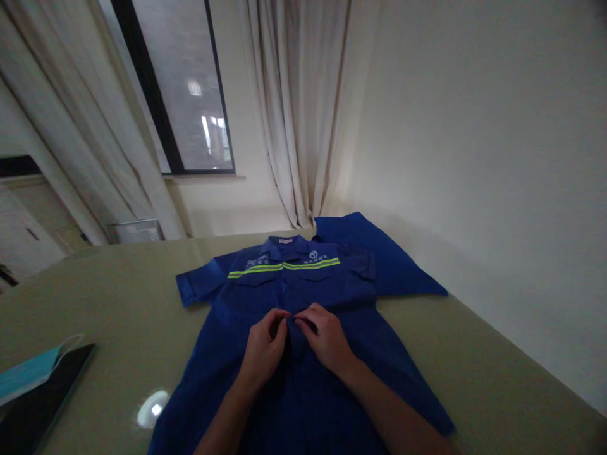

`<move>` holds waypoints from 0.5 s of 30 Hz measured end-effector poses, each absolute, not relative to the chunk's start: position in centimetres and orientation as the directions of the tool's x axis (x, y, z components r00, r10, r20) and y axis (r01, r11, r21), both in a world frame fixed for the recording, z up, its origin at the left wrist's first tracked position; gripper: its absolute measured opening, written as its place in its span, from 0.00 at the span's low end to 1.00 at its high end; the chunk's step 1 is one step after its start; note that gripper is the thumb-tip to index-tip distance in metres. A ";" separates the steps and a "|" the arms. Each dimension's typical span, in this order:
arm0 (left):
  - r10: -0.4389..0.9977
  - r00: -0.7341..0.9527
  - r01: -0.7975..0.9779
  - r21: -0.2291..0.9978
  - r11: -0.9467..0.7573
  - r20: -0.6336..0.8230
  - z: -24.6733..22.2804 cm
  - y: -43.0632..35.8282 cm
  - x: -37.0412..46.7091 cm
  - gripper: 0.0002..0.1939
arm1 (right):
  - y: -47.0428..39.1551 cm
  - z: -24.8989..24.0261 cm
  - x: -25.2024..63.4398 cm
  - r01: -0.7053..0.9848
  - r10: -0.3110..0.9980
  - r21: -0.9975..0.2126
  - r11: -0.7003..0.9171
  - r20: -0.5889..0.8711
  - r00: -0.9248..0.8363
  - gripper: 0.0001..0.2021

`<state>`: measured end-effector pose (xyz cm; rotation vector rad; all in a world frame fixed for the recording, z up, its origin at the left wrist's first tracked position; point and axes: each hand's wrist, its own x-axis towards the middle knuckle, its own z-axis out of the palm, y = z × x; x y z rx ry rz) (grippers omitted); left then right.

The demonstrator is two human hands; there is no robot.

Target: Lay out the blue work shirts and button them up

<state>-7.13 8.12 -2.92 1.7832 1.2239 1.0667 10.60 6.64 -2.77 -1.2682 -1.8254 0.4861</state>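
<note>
A dark blue short-sleeved garment (256,294) lies front side up on the table (118,303), its collar at the far end. Yellow-green stripes and pale printing cross its chest. My left hand (265,344) pinches the garment's front at the middle, just below the chest pockets. Beside it, my right hand (325,335) pinches the same front edge, the fingertips of both hands nearly touching. Whatever small part lies between the fingertips is too dark to make out. Both forearms rest over the lower part of the garment.
More blue cloth (398,259) lies at the back right, partly under the right sleeve, near the wall (497,189). At the left edge, a light blue face mask (31,373) rests on a dark flat object (61,392). Curtains (298,114) hang behind the table.
</note>
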 end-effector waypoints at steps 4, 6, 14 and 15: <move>0.958 0.213 0.308 0.918 -0.251 0.191 -3.3 8.4 -7.0 0.12 | 6.6 -2.8 10.7 0.583 0.896 -0.699 0.414 0.424 -0.128 0.08; 0.953 0.230 0.310 0.913 -0.264 0.198 -3.8 8.6 -7.1 0.12 | 6.6 -2.9 10.7 0.576 0.903 -0.712 0.401 0.414 -0.116 0.07; 0.931 0.259 0.347 0.874 -0.340 0.259 -4.0 8.5 -7.1 0.11 | 6.6 -3.5 10.4 0.466 0.951 -0.835 0.294 0.303 -0.059 0.06; 0.927 0.262 0.367 0.861 -0.353 0.268 -3.8 8.3 -7.0 0.11 | 6.6 -3.5 10.4 0.447 0.955 -0.849 0.281 0.292 -0.046 0.05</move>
